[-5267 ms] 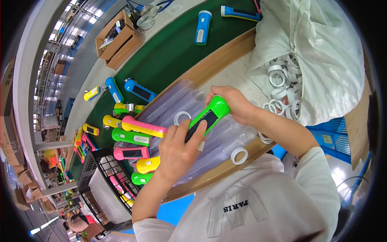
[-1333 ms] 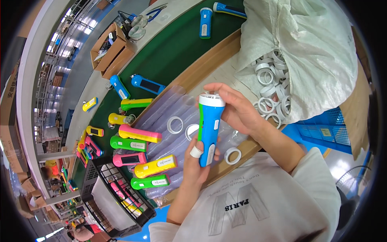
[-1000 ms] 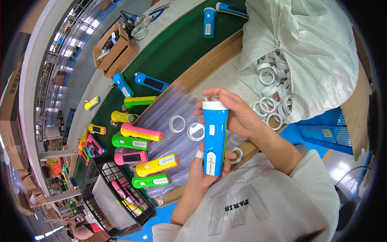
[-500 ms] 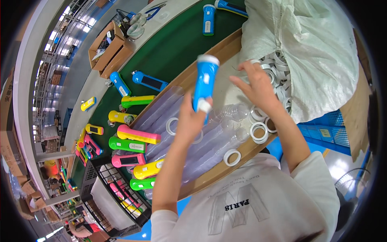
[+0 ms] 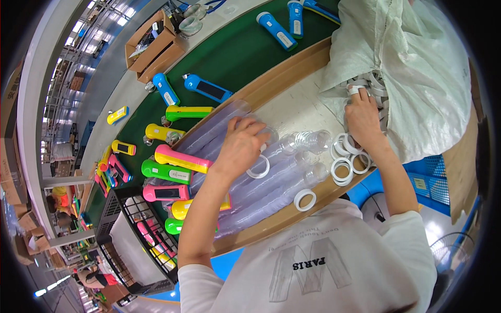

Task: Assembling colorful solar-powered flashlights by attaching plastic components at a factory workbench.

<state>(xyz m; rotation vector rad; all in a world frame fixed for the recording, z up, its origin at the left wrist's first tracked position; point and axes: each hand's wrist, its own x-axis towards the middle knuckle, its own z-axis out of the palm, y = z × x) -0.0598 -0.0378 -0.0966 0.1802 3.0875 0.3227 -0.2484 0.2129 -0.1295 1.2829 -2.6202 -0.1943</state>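
My left hand (image 5: 241,145) is over nested stacks of clear plastic cups (image 5: 266,195), its fingers curled around the end of one stack. Just below its fingers lies a white ring (image 5: 267,168). My right hand (image 5: 364,119) reaches into a heap of white rings (image 5: 377,86) at the mouth of a woven sack (image 5: 412,57); its fingertips pinch a ring there. More loose rings (image 5: 342,181) lie by my right wrist. A blue flashlight (image 5: 276,31) rests on the green belt (image 5: 235,52), beside other blue flashlights (image 5: 295,20).
A shallow cardboard tray (image 5: 284,77) holds the clear stacks. Along its left end lie several yellow, pink and green flashlights (image 5: 182,159). A black crate (image 5: 117,224) stands at the lower left, a cardboard box (image 5: 156,52) beyond the belt, and a blue basket (image 5: 433,177) under the sack.
The blue flashlight has left my left hand and lies on the green belt. That hand has lowered to the clear cups, while my right hand has moved right, into the ring heap.
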